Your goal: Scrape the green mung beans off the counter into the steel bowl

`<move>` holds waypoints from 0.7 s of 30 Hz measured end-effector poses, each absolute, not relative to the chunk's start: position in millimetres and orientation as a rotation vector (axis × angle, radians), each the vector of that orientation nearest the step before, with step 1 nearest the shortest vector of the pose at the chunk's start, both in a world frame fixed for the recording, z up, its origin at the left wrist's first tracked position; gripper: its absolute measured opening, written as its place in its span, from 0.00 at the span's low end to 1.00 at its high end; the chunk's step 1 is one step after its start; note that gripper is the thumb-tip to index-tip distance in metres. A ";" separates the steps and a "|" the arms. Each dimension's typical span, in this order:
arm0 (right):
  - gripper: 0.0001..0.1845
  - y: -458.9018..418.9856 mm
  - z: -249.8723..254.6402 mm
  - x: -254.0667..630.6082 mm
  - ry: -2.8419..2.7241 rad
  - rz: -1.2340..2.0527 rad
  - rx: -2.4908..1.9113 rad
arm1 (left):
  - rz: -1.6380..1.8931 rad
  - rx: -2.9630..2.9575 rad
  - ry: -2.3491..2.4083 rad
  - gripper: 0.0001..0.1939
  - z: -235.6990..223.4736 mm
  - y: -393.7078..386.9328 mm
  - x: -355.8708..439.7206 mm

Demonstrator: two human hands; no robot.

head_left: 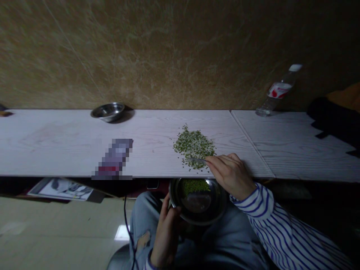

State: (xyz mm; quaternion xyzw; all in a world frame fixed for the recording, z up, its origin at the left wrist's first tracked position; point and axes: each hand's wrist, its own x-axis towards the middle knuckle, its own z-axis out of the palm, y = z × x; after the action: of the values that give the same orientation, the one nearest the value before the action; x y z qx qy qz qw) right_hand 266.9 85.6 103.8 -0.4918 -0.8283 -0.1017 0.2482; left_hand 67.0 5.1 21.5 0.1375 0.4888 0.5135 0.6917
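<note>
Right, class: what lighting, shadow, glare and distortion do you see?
In the head view: dim light, darkest at lower right; a shadow right of the small bowl; glare on the floor; glints in the larger bowl; the bottle leaning, probably lens distortion; a pixelated patch.

White sleeves (292, 227) with dark blue stripes, and faded light blue jeans (234, 236) ripped at one knee

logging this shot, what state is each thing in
Large round steel bowl, held by left hand, part-filled with green beans
Small round steel bowl, upright, no contents visible
Clear plastic bottle, white-capped, closed, standing
Small green and whitish grains, scattered loose on pale table
Thin silvery metal utensil, held by right hand
</note>
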 end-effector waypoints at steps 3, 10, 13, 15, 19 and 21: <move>0.09 84.9 102.1 270.1 -2.256 -0.286 -1.365 | 1.147 0.313 1.097 0.33 22.7 4.8 67.2; 0.09 75.6 98.3 287.6 -2.186 -0.271 -1.365 | 1.162 0.322 1.125 0.32 19.3 4.1 64.5; 0.09 69.5 97.8 302.7 -2.162 -0.284 -1.404 | 1.145 0.297 1.114 0.33 20.8 3.9 64.5; 0.10 65.9 97.2 311.3 -2.162 -0.307 -1.435 | 1.143 0.299 1.073 0.33 22.4 3.9 65.5; 0.11 60.2 94.5 322.0 -2.168 -0.364 -1.472 | 1.144 0.292 1.055 0.33 24.3 3.9 68.9; 0.10 57.4 92.8 324.9 -2.166 -0.368 -1.493 | 1.135 0.298 1.064 0.34 25.1 3.5 70.4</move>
State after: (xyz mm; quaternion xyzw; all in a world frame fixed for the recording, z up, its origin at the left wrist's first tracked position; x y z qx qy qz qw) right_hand 324.9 57.4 92.8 -0.5456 -0.7915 -0.1344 0.2404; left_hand 70.4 3.5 25.1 0.1340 0.4782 0.5101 0.7023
